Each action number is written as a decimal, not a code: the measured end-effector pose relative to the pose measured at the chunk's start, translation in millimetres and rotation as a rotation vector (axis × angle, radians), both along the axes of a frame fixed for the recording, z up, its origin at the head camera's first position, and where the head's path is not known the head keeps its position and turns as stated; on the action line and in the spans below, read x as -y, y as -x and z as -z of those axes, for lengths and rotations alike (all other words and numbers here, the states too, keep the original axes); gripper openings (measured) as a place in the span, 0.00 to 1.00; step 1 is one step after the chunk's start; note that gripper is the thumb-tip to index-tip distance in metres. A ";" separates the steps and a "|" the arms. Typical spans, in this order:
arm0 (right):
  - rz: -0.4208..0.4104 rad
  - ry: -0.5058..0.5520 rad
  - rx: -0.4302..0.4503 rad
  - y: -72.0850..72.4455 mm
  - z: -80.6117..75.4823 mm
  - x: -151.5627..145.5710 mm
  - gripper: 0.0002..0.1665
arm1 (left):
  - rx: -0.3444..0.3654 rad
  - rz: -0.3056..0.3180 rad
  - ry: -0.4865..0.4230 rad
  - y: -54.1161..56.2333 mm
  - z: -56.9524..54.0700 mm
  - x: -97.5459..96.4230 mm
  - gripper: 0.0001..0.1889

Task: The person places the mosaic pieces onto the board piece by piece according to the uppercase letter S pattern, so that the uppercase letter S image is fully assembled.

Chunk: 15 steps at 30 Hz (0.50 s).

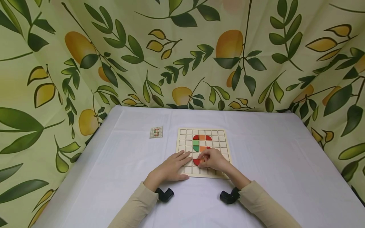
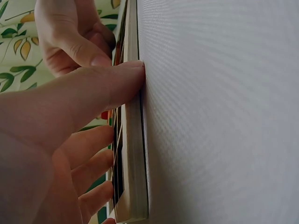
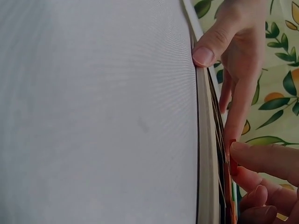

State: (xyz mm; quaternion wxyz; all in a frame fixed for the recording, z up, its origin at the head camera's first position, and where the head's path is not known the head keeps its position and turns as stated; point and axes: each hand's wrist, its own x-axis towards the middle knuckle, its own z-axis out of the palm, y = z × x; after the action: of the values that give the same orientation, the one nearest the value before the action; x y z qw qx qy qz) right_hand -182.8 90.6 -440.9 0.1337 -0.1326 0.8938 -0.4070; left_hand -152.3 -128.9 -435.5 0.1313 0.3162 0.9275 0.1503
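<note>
A pale wooden grid board (image 1: 186,132) lies on the table, with flat coloured pieces in its cells. My left hand (image 1: 172,166) rests on its left side, fingers spread, while the thumb (image 2: 126,77) presses the near edge. Over the lower middle of the grid, my right hand (image 1: 214,159) pinches a red quarter-round piece (image 3: 233,158) between thumb and finger. Farther up, a curved row holds a red piece (image 1: 195,137), an orange square (image 1: 202,137) and another red piece (image 1: 209,138). Below them sit a light green square (image 1: 195,142) and a dark green quarter-round (image 1: 195,148). The right hand partly covers the lower pieces.
A small pattern card (image 1: 156,132) showing a similar coloured figure on a grid lies left of the board. White cloth covers the table (image 1: 265,152). A leaf-and-fruit patterned curtain (image 1: 182,63) hangs behind and at both sides. Black wrist devices (image 1: 165,194) sit at the sleeves.
</note>
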 end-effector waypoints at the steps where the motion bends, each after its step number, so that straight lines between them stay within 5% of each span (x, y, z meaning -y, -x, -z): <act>1: 0.001 -0.002 -0.004 -0.3 0.2 0.2 0.11 | 0.000 -0.001 0.001 0.0 0.2 0.1 0.37; 15: 0.031 -0.080 -0.028 0.3 0.7 4.6 0.11 | -0.008 0.006 -0.001 0.8 1.9 0.2 0.37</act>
State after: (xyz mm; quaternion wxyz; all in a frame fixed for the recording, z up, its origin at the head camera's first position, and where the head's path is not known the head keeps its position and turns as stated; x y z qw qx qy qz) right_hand -183.1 86.0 -441.6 0.1201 -0.1189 0.9131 -0.3709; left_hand -153.1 -129.1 -437.4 0.1279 0.3195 0.9270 0.1493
